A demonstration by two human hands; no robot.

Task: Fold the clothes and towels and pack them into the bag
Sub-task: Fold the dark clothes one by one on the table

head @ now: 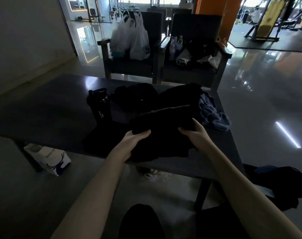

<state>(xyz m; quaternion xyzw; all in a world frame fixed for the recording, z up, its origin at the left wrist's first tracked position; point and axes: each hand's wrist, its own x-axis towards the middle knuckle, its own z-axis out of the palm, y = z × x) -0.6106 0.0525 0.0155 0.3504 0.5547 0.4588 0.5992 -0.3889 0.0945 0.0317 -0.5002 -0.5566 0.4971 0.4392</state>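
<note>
Head view: the left hand [133,144] and right hand [193,134] each grip one side of a folded black garment [161,130], thumbs on top and fingers hidden beneath. The garment is at the near edge of the dark table [43,109]. A blue towel [214,114] lies at the right edge. A black bottle [99,104] stands to the left, with bare tabletop beyond it.

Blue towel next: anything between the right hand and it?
Nothing visible. The blue towel lies on the table just past the right hand, with no object between them. That hand is busy, though: it and the left hand both hold the black garment.
</note>
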